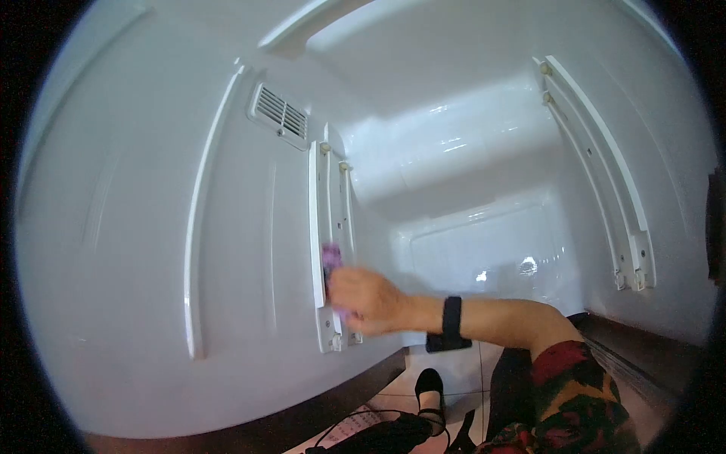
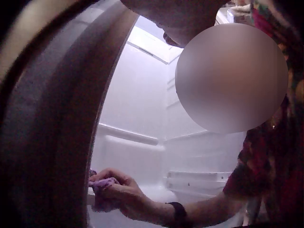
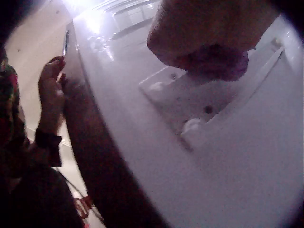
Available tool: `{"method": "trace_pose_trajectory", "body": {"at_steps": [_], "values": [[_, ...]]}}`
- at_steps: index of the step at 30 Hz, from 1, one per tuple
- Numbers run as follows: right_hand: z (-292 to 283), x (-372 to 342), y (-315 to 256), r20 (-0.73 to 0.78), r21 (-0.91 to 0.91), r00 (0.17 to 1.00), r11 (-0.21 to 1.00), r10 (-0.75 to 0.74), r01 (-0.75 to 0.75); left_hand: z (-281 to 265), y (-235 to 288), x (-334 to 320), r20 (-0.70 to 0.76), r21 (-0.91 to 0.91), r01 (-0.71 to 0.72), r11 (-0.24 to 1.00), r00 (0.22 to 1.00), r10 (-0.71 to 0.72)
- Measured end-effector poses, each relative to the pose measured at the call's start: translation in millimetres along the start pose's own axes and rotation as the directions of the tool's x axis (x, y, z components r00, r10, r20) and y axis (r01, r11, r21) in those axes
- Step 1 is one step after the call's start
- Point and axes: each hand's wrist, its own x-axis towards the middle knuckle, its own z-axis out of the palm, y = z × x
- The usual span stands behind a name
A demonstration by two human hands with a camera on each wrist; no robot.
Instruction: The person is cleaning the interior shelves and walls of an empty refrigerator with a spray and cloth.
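Observation:
My right hand [image 1: 367, 299] reaches across to the left inner wall of a white fridge compartment and grips a purple cloth [image 1: 331, 256]. The cloth lies against the lower part of the left slide rail [image 1: 316, 219]. From the left wrist view, the bunched cloth [image 2: 105, 190] shows between the thumb and fingers. My left hand [image 3: 51, 88] is outside the head view; the right wrist view has it beside the dark outer edge of the fridge [image 3: 95, 128], fingers partly hidden. It also looms dark and close at the top of the left wrist view.
A second slide rail [image 1: 605, 174] runs along the right wall. Above the left rail is a slotted vent [image 1: 280, 113], and a long ridge [image 1: 198, 219] stands out farther left. Below the fridge are a tiled floor, a black shoe [image 1: 429, 384] and a thin cable.

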Motion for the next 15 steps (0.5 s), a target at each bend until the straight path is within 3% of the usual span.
{"method": "trace_pose_trajectory", "body": {"at_steps": [2,4,6,8,9,11,13,15], "values": [[-5.9,-1.6,-20.2,0.159,0.314,0.981,0.936,0.114,-0.160,-2.5,-1.0,1.9,-0.004,0.006,-0.003,1.000,1.000,0.003],[-13.8,16.6,-14.5,-0.088,0.309,0.950,0.915,0.300,-0.260,-6.0,-2.4,3.2,-0.004,0.016,-0.005,1.000,1.000,0.005],[-30.3,55.3,7.8,-0.233,0.571,0.781,0.732,0.579,-0.372,-9.9,-3.6,3.9,0.000,0.023,-0.004,1.000,1.000,0.004],[-38.9,101.3,46.2,-0.436,0.380,0.809,0.895,0.395,-0.232,-13.0,-4.2,5.1,0.004,0.038,-0.009,0.999,1.000,0.009],[-28.7,104.8,61.9,-0.436,0.380,0.811,0.897,0.391,-0.227,-13.6,-4.6,5.0,0.003,0.045,-0.008,0.999,1.000,0.008],[-8.7,105.7,88.5,-0.405,0.089,0.862,0.951,0.305,-0.295,-13.8,-7.2,3.9,0.002,0.058,-0.012,0.998,1.000,0.012],[-7.8,87.5,58.0,-0.300,-0.040,0.916,0.955,0.268,-0.293,-17.8,-9.4,-1.2,0.007,-0.049,0.010,0.999,1.000,-0.010],[-2.5,58.1,25.7,-0.178,-0.057,0.967,0.980,0.180,-0.193,-27.7,-13.0,-3.6,0.066,-0.033,0.015,0.999,0.998,-0.013]]}}
